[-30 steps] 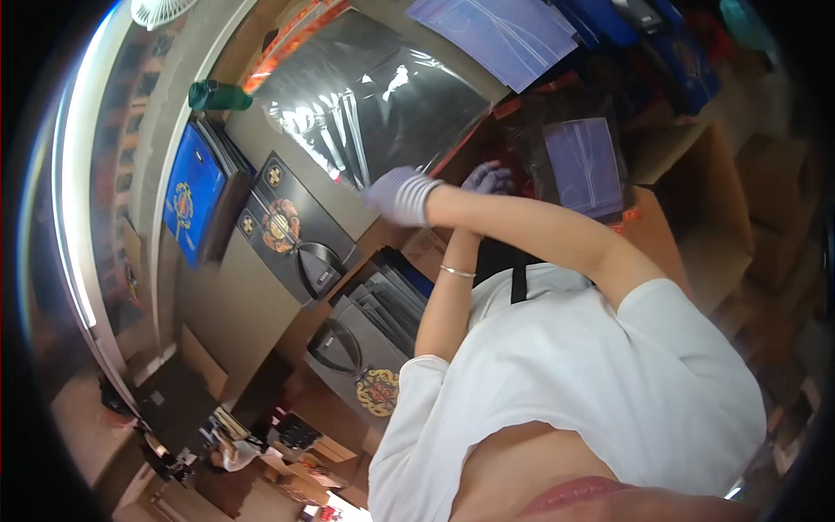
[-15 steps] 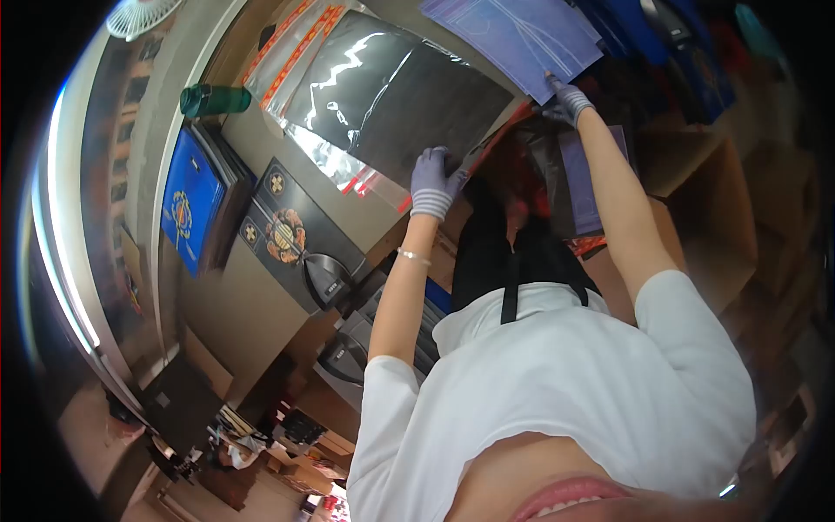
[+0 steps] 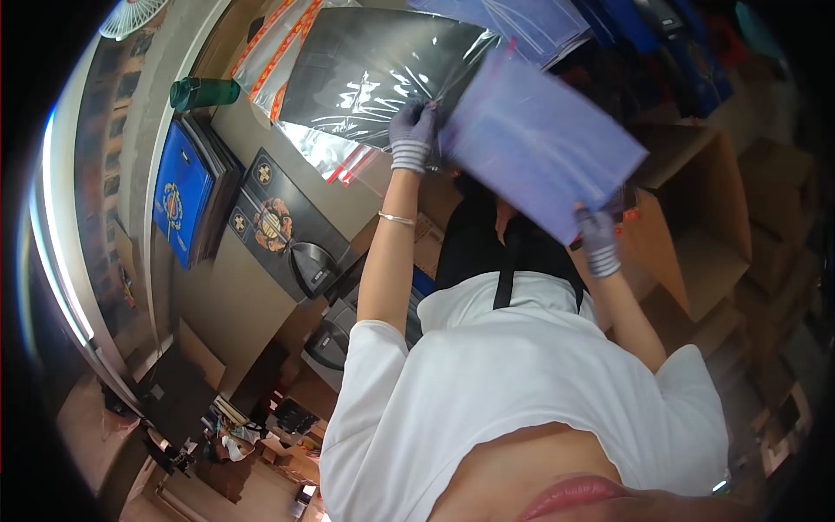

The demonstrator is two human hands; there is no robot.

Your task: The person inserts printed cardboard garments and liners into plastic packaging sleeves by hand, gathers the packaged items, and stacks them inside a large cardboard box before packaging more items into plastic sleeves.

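My left hand [image 3: 412,135], in a grey-purple glove, has its fingers closed on the near edge of the clear bag around a black bag [image 3: 374,65]. The plastic creases at its fingertips. On the right, my right hand [image 3: 598,239], also gloved, grips the lower corner of a purple printed sheet [image 3: 544,139]. That sheet is slightly blurred and hangs tilted, overlapping the right end of the black bag. Behind it lies a stack of similar purple sheets [image 3: 522,26] at the top.
Blue bags [image 3: 184,196] and a green bottle [image 3: 204,93] sit at the left. Beside them is a patterned black bag [image 3: 283,228]. Clear red-edged bags [image 3: 271,52] lie upper left. An open cardboard box [image 3: 709,244] stands right, and a white fan [image 3: 130,16] upper left.
My right hand has drawn a purple sheet off the stack, down and toward my body. My left hand has moved slightly up and left and now grips the clear bag's edge.
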